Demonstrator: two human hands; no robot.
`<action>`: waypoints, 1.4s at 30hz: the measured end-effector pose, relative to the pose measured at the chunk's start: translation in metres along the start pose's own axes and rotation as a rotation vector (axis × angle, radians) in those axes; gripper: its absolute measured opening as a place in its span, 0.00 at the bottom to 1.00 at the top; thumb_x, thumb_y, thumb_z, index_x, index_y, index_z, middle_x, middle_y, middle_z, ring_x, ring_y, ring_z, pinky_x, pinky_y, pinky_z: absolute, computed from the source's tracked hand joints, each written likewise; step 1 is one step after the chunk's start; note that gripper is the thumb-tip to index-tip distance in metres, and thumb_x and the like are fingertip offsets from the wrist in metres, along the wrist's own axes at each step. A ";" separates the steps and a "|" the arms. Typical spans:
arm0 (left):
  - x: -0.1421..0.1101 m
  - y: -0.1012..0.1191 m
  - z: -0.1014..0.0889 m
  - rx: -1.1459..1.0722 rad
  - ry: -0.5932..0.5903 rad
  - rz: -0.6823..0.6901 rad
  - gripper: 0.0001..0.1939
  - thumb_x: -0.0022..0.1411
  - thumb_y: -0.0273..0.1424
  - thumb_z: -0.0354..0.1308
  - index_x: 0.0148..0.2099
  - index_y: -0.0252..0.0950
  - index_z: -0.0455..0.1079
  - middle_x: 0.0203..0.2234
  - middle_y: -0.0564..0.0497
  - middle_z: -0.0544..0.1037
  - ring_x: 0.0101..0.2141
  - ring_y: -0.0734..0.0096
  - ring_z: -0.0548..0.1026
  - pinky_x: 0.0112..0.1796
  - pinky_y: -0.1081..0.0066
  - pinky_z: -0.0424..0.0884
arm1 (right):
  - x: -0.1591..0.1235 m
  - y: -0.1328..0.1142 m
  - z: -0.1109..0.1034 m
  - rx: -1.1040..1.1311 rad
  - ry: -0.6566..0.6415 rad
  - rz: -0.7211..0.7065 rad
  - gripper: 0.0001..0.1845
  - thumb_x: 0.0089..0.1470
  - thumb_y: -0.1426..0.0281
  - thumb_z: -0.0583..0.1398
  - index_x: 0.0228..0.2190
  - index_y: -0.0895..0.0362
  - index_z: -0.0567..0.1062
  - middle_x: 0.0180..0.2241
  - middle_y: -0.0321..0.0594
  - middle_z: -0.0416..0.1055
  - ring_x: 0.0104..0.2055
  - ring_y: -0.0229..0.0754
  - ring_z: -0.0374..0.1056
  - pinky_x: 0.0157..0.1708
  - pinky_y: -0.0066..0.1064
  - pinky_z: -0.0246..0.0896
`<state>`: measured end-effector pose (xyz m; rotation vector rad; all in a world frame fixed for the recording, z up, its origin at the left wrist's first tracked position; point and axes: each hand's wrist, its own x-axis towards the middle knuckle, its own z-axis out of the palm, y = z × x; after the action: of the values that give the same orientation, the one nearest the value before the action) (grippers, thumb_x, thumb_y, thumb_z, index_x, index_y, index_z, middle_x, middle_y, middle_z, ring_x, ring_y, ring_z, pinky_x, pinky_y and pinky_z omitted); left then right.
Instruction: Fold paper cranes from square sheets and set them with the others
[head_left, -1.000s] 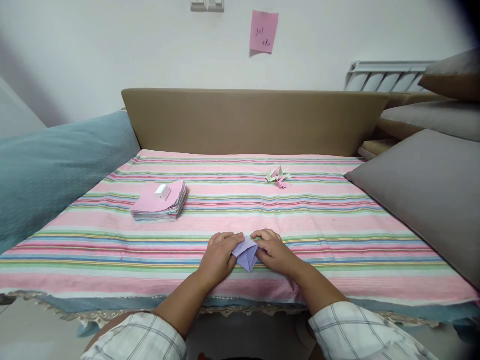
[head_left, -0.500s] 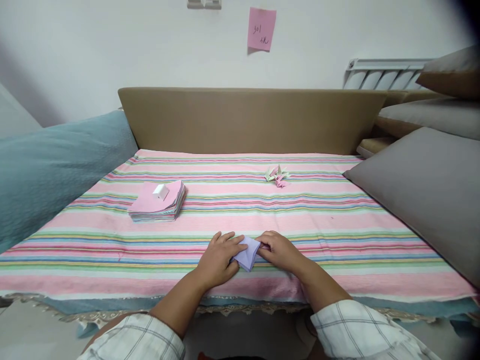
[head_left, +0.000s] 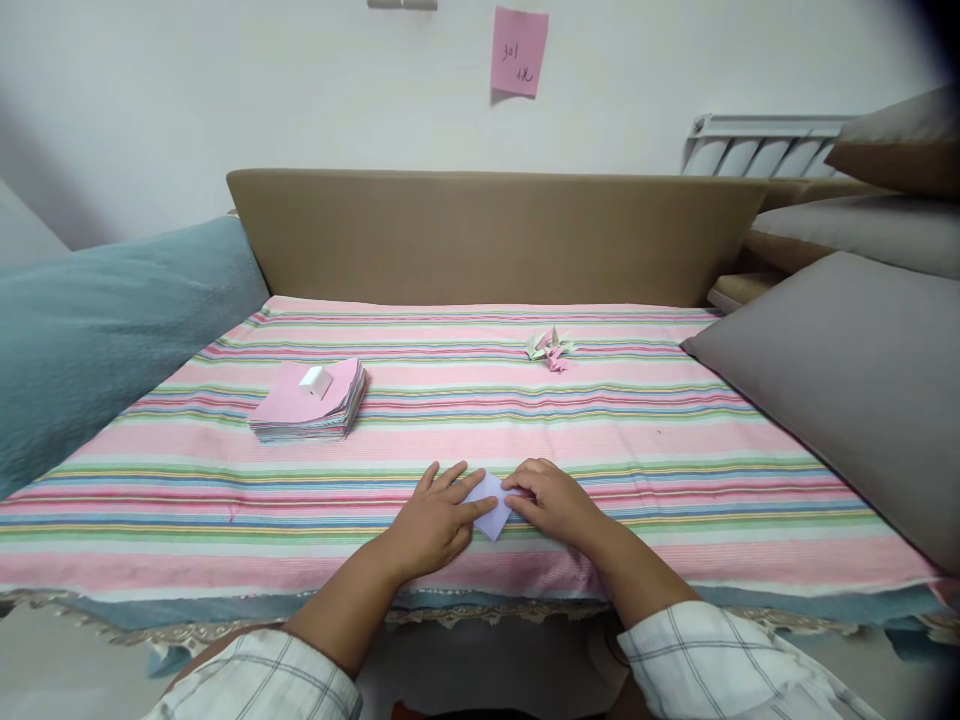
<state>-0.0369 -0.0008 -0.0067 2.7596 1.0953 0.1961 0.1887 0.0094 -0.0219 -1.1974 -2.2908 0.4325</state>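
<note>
A small folded lilac paper (head_left: pixel 492 512) lies flat on the striped cloth (head_left: pixel 645 440) near its front edge. My left hand (head_left: pixel 437 518) rests on the paper's left side, fingers stretched out and pressing it down. On the paper's right edge sits my right hand (head_left: pixel 550 501), its fingers curled and pressed onto the fold. Most of the paper is hidden under the two hands.
A stack of coloured paper squares (head_left: pixel 307 403) with a small white block (head_left: pixel 315 381) on top lies at the left. Several small folded paper figures (head_left: pixel 551 348) sit farther back. A teal cushion (head_left: pixel 105 330) borders the left, grey cushions (head_left: pixel 847 370) the right.
The raised lilac flap has been pressed down flat. My left fingers have spread out over the paper, and my right hand has closed in on its edge.
</note>
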 end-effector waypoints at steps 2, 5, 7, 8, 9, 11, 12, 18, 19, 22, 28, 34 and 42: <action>-0.002 -0.001 -0.001 0.032 -0.025 0.028 0.27 0.59 0.25 0.48 0.59 0.53 0.56 0.61 0.51 0.55 0.60 0.52 0.52 0.55 0.42 0.47 | 0.000 0.003 0.003 -0.011 -0.001 0.005 0.09 0.51 0.69 0.59 0.37 0.56 0.75 0.32 0.40 0.69 0.37 0.41 0.63 0.39 0.34 0.60; -0.005 -0.002 -0.003 0.065 -0.046 0.053 0.27 0.61 0.28 0.47 0.62 0.50 0.52 0.62 0.51 0.52 0.60 0.52 0.50 0.55 0.44 0.47 | 0.000 0.005 0.006 -0.014 -0.009 0.020 0.09 0.51 0.69 0.60 0.37 0.56 0.75 0.32 0.40 0.69 0.37 0.41 0.63 0.39 0.34 0.59; -0.008 -0.004 -0.003 0.073 -0.051 0.050 0.28 0.61 0.30 0.48 0.63 0.48 0.48 0.62 0.51 0.53 0.61 0.52 0.49 0.56 0.45 0.48 | 0.000 0.005 0.006 -0.021 -0.016 0.029 0.09 0.51 0.69 0.60 0.36 0.55 0.75 0.32 0.40 0.69 0.36 0.41 0.63 0.38 0.33 0.59; -0.009 -0.004 -0.003 0.075 -0.054 0.043 0.30 0.61 0.31 0.49 0.63 0.47 0.47 0.62 0.51 0.53 0.61 0.52 0.49 0.56 0.46 0.48 | 0.000 0.005 0.006 -0.027 -0.020 0.033 0.09 0.51 0.69 0.60 0.36 0.55 0.75 0.31 0.40 0.69 0.36 0.41 0.63 0.38 0.33 0.59; -0.011 -0.005 -0.003 0.078 -0.058 0.034 0.31 0.60 0.33 0.51 0.64 0.46 0.47 0.62 0.51 0.54 0.61 0.52 0.49 0.56 0.46 0.48 | 0.000 0.004 0.006 -0.033 -0.023 0.036 0.09 0.51 0.69 0.60 0.37 0.56 0.75 0.31 0.39 0.70 0.35 0.41 0.63 0.38 0.33 0.59; -0.014 -0.006 -0.004 0.084 -0.060 0.011 0.33 0.58 0.34 0.53 0.64 0.45 0.47 0.61 0.52 0.55 0.60 0.51 0.50 0.56 0.46 0.49 | 0.000 0.003 0.006 -0.051 -0.028 0.039 0.11 0.51 0.69 0.60 0.39 0.56 0.74 0.31 0.39 0.70 0.35 0.41 0.64 0.38 0.33 0.59; -0.015 -0.006 -0.004 0.088 -0.054 -0.001 0.33 0.58 0.35 0.54 0.63 0.45 0.49 0.61 0.52 0.56 0.60 0.51 0.50 0.55 0.46 0.49 | 0.000 0.002 0.005 -0.062 -0.033 0.039 0.12 0.52 0.69 0.59 0.40 0.56 0.74 0.31 0.39 0.70 0.35 0.41 0.64 0.38 0.33 0.59; -0.008 -0.002 -0.006 0.083 0.063 -0.063 0.24 0.57 0.44 0.54 0.55 0.44 0.63 0.53 0.50 0.69 0.54 0.51 0.62 0.52 0.50 0.58 | 0.001 -0.002 0.006 -0.124 -0.064 0.049 0.12 0.55 0.68 0.56 0.41 0.56 0.74 0.34 0.41 0.70 0.38 0.42 0.64 0.40 0.33 0.58; -0.005 -0.002 -0.005 0.081 0.088 -0.068 0.21 0.59 0.44 0.52 0.52 0.43 0.66 0.51 0.49 0.71 0.53 0.52 0.64 0.51 0.51 0.59 | 0.002 -0.003 0.007 -0.128 -0.059 0.057 0.12 0.56 0.68 0.55 0.41 0.56 0.74 0.34 0.41 0.71 0.38 0.42 0.64 0.41 0.34 0.58; 0.006 -0.001 0.001 0.070 0.183 -0.080 0.14 0.63 0.37 0.48 0.42 0.39 0.73 0.47 0.48 0.74 0.48 0.60 0.69 0.50 0.57 0.63 | 0.004 -0.007 0.011 -0.147 -0.033 0.087 0.11 0.57 0.67 0.54 0.37 0.57 0.74 0.34 0.42 0.70 0.39 0.42 0.63 0.41 0.33 0.57; 0.015 -0.002 0.017 -0.022 0.269 -0.077 0.15 0.57 0.27 0.54 0.48 0.36 0.66 0.48 0.46 0.72 0.51 0.59 0.65 0.52 0.55 0.61 | 0.009 -0.013 0.013 -0.188 -0.037 0.095 0.13 0.55 0.71 0.55 0.43 0.55 0.71 0.37 0.41 0.68 0.41 0.42 0.60 0.42 0.33 0.55; 0.016 -0.007 0.022 -0.129 0.306 -0.133 0.21 0.54 0.26 0.53 0.51 0.37 0.59 0.46 0.45 0.70 0.50 0.59 0.65 0.52 0.55 0.60 | 0.008 -0.015 0.014 -0.238 -0.067 0.091 0.19 0.56 0.72 0.52 0.50 0.51 0.67 0.36 0.41 0.65 0.40 0.42 0.58 0.40 0.32 0.53; 0.019 -0.010 0.020 -0.239 0.276 -0.196 0.20 0.52 0.27 0.53 0.49 0.38 0.60 0.45 0.48 0.71 0.48 0.61 0.66 0.52 0.56 0.59 | 0.010 -0.019 0.015 -0.313 -0.083 0.093 0.18 0.55 0.73 0.53 0.47 0.51 0.71 0.36 0.42 0.65 0.39 0.42 0.58 0.39 0.32 0.52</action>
<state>-0.0263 0.0178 -0.0274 2.4454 1.3026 0.6510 0.1631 0.0068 -0.0214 -1.4645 -2.4459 0.1606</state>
